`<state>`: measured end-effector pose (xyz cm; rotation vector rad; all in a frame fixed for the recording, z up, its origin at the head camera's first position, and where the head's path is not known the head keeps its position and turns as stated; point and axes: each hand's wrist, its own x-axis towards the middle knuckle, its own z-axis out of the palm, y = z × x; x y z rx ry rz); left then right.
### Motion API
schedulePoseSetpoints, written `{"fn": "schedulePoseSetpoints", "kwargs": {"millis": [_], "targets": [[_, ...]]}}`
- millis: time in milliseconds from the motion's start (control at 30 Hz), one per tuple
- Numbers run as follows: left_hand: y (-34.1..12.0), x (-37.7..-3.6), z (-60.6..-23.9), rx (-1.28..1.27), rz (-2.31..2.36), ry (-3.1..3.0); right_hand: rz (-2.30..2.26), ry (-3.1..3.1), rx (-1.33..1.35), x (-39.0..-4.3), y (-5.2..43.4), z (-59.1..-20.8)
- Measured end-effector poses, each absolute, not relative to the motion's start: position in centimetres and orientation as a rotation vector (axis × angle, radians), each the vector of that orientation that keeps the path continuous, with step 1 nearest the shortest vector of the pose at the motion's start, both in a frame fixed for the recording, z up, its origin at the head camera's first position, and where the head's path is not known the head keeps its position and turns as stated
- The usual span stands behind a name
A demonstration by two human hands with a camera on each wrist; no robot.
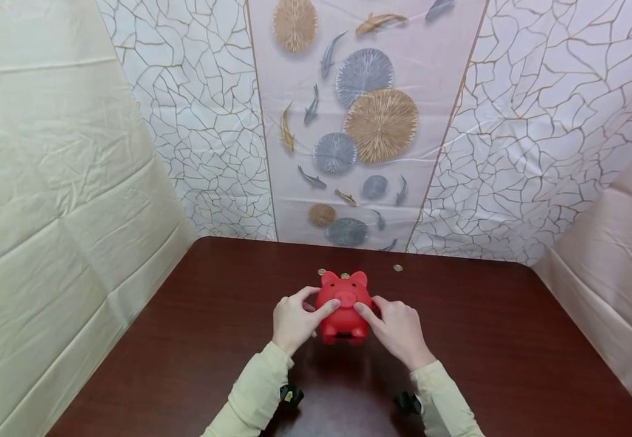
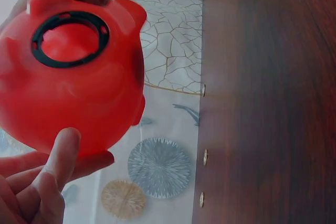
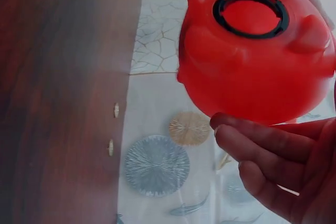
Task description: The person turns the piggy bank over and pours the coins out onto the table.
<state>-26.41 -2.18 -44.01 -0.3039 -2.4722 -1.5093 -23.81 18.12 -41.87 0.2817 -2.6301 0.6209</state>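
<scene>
A red piggy bank (image 1: pixel 343 315) is held up off the table between both hands, its snout facing me. My left hand (image 1: pixel 294 318) grips one side, with the thumb laid across the front beside the snout. On the opposite side my right hand (image 1: pixel 400 331) grips it the same way. Both wrist views look up at the underside, where a black ring (image 2: pixel 38 53) surrounds a round red area between the stubby feet. Behind the pig, small coins (image 1: pixel 398 267) lie near the far edge of the table; its ears partly overlap two of them in the head view.
The dark brown table (image 1: pixel 195 340) reaches back to a patterned cloth (image 1: pixel 337 200) hung behind it. Pale cloth walls (image 1: pixel 64 200) stand on both sides. A black wrist device (image 1: pixel 292 394) hangs under the left sleeve, and another (image 1: pixel 407 402) under the right.
</scene>
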Motion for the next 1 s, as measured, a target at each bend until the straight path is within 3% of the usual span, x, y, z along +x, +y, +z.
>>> {"fn": "schedulePoseSetpoints", "kwargs": {"millis": [667,1000], "targets": [[-2.1,-26.8,-43.3,-0.364,-1.405,-2.717,0.640,-2.876,0.072,-23.4,17.9,-40.7],[-2.0,-26.9,-43.8,-0.499,-1.699,-2.522,0.758,-2.789,0.231,-23.7,18.6,-40.9]]}}
